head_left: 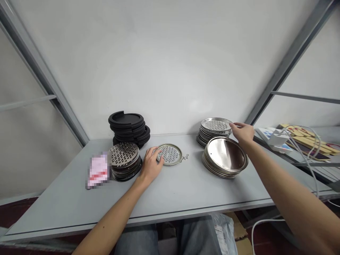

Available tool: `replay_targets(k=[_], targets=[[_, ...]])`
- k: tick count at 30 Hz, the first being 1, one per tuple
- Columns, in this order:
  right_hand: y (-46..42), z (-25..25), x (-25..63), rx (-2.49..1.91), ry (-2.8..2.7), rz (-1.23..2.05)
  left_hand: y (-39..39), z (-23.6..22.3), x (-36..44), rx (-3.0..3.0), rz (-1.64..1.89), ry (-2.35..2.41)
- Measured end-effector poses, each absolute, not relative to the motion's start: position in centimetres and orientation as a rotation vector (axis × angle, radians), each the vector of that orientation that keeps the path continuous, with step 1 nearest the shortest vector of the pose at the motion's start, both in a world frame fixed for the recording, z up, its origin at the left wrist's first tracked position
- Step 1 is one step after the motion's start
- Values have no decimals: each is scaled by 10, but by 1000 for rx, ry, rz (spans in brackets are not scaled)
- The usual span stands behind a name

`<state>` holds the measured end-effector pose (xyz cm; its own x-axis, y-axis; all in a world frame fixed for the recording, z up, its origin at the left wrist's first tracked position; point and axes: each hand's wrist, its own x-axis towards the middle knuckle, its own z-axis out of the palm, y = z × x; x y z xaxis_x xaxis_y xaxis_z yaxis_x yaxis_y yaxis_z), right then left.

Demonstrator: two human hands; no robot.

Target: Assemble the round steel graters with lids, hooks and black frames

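My left hand (152, 164) rests at the left rim of a round perforated metal disc (170, 154) lying flat in the middle of the table, its fingers loosely curled and thumb apart. That disc has a metal rim with a small wire clasp (185, 158) sticking out on its right. At the back right, my right hand (242, 132) pinches the right edge of the top perforated disc (216, 124) on a stack of similar rimmed discs (202, 137). In front of that stack stands a pile of shiny shallow metal lids (225, 154), the top one tilted.
Black round rings or trays (126, 120) are stacked at the back left. Before them is a stack of dark grater discs (123, 154), beside a blurred pink packet (98, 170). A white charger with cables (278, 137) and wooden pieces (308, 138) lie beyond the right frame bar.
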<state>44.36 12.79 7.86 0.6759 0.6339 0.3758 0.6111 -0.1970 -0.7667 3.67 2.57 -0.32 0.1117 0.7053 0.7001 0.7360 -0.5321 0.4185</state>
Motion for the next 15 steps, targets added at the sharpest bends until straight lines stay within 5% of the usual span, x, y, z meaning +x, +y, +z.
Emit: replay_targets(k=[15], targets=[[119, 87, 440, -2030, -1252, 184, 26, -5, 36, -2354, -1403, -1528]])
